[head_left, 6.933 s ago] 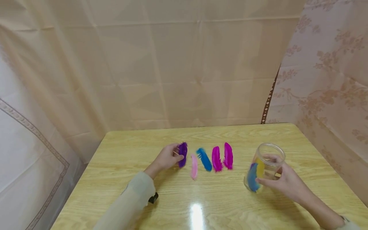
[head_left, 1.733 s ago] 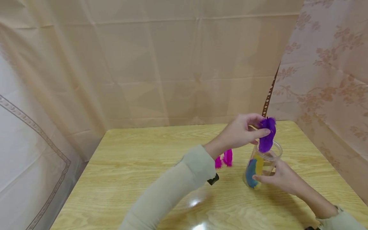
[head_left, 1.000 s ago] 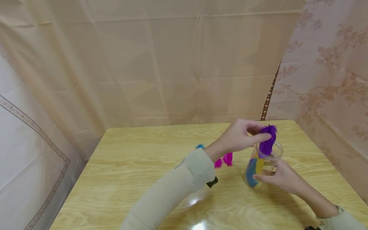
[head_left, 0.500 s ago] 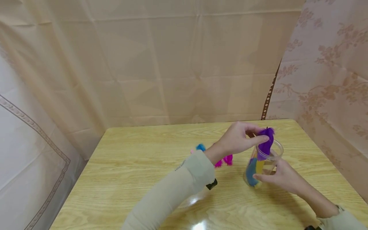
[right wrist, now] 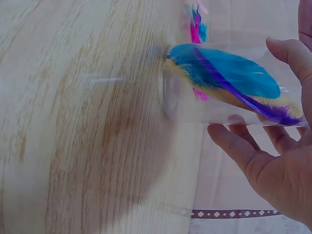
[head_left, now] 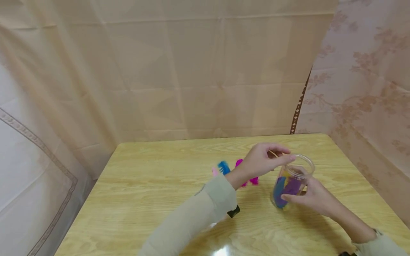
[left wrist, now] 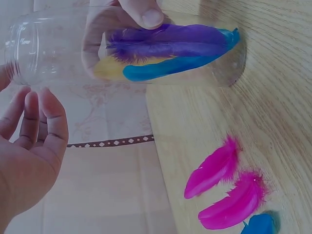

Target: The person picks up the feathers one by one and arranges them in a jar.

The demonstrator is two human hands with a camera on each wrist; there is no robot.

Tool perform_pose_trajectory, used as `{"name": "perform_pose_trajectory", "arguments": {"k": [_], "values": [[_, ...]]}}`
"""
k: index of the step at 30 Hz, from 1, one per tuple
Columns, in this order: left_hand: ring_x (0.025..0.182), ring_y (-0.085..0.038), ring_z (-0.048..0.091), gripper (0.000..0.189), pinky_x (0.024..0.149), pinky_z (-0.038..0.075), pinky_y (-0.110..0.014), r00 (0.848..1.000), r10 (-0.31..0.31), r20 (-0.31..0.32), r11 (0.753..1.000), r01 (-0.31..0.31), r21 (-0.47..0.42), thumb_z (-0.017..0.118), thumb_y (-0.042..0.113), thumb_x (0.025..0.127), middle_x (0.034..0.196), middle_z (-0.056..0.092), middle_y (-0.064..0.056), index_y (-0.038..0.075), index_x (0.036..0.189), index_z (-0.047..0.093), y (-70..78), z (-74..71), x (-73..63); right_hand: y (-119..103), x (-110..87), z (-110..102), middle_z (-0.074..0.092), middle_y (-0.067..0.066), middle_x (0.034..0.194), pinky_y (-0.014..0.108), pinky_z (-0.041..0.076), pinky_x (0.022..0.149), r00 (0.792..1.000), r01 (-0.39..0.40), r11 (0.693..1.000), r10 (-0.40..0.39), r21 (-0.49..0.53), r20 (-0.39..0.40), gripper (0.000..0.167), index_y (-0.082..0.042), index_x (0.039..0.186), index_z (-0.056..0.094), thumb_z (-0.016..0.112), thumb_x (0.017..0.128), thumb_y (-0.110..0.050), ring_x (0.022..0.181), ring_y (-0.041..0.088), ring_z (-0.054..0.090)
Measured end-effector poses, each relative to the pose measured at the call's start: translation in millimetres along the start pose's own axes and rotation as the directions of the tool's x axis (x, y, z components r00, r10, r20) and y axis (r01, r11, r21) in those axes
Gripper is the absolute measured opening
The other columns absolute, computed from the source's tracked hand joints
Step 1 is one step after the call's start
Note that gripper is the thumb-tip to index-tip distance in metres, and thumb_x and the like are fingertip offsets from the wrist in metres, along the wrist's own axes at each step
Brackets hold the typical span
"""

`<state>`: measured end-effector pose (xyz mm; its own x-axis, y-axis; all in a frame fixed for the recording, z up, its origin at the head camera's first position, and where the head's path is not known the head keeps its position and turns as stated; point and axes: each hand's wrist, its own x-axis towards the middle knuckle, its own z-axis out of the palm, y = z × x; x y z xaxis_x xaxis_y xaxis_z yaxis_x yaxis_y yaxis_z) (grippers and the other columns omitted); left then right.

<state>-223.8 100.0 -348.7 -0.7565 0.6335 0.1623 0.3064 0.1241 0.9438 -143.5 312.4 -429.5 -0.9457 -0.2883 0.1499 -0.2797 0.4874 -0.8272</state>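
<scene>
I'm gripping a clear cylindrical jar [left wrist: 61, 44] with the right hand [head_left: 317, 197], a fluffy purple feather [left wrist: 170, 43] leaning inside; the left hand [head_left: 262, 160] is sitting at its rim [head_left: 312, 169], grip loosely wide.

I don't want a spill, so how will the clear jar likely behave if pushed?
The clear jar looks tall and narrow, so a high push could tip it. It is round, so it would probably roll once down. The feathers inside look thin, likely adding little steadying weight.
</scene>
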Motion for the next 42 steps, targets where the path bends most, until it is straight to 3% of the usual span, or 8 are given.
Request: {"name": "perform_pose_trajectory", "arguments": {"k": [3, 7, 16, 27, 36, 42], "values": [[0.076, -0.007, 0.066, 0.023, 0.064, 0.060, -0.027, 1.000, -0.001, -0.005, 1.000, 0.001, -0.005, 0.075, 0.035, 0.094, 0.093, 0.069, 0.013, 0.017, 0.109, 0.076, -0.5, -0.1, -0.3, -1, 1.3, 0, 0.062, 0.022, 0.120, 0.034, 0.062, 0.075, 1.000, -0.001, 1.000, 0.001, 0.007, 0.004, 0.083, 0.000, 0.150, 0.032, 0.084, 0.086, -0.015, 0.097, 0.022, 0.066], [0.076, -0.006, 0.066, 0.021, 0.063, 0.059, -0.026, 1.000, 0.004, -0.004, 1.000, -0.004, 0.000, 0.074, 0.035, 0.094, 0.092, 0.069, 0.014, 0.018, 0.107, 0.076, 0.3, -0.8, 0.1, -3, 2.3, 0, 0.065, 0.016, 0.106, 0.032, 0.062, 0.072, 1.000, 0.014, 1.000, -0.015, 0.019, 0.008, 0.081, 0.002, 0.148, 0.032, 0.083, 0.086, -0.011, 0.089, 0.018, 0.066], [0.075, -0.007, 0.064, 0.020, 0.062, 0.059, -0.026, 1.000, -0.012, -0.009, 1.000, 0.012, 0.022, 0.073, 0.037, 0.095, 0.091, 0.069, 0.013, 0.019, 0.104, 0.074, 0.6, -3.8, -0.8, -5, 3.7, 1, 0.064, 0.017, 0.110, 0.035, 0.062, 0.072, 0.999, 0.046, 0.999, -0.046, 0.000, -0.001, 0.082, 0.004, 0.148, 0.031, 0.083, 0.085, -0.010, 0.091, 0.018, 0.066], [0.073, -0.009, 0.065, 0.019, 0.063, 0.058, -0.026, 1.000, 0.001, 0.009, 0.999, -0.001, 0.040, 0.072, 0.036, 0.096, 0.091, 0.069, 0.011, 0.020, 0.106, 0.073, -2.3, -15.7, -5.3, -3, 2.7, 2, 0.064, 0.018, 0.109, 0.032, 0.062, 0.071, 1.000, -0.009, 1.000, 0.009, -0.004, -0.018, 0.088, 0.005, 0.150, 0.029, 0.084, 0.085, -0.014, 0.093, 0.019, 0.065], [0.081, -0.008, 0.066, 0.021, 0.075, 0.057, -0.020, 0.999, 0.042, 0.028, 0.987, -0.046, 0.154, 0.074, 0.028, 0.095, 0.092, 0.066, 0.007, 0.014, 0.111, 0.070, -10.2, -45.7, -10.1, -4, 2.0, 3, 0.061, 0.020, 0.116, 0.034, 0.061, 0.071, 1.000, -0.008, 0.999, 0.007, -0.047, -0.022, 0.087, 0.004, 0.150, 0.030, 0.085, 0.084, -0.016, 0.093, 0.022, 0.062], [0.088, -0.011, 0.064, 0.024, 0.081, 0.055, -0.020, 0.998, 0.049, 0.037, 0.974, -0.056, 0.220, 0.074, 0.025, 0.096, 0.099, 0.065, 0.004, 0.010, 0.115, 0.069, -4.7, -74.6, -14.1, -3, 1.8, 3, 0.060, 0.025, 0.120, 0.038, 0.062, 0.071, 0.999, -0.027, 0.999, 0.026, -0.047, -0.028, 0.090, 0.004, 0.151, 0.029, 0.085, 0.084, -0.017, 0.101, 0.035, 0.062]]}}
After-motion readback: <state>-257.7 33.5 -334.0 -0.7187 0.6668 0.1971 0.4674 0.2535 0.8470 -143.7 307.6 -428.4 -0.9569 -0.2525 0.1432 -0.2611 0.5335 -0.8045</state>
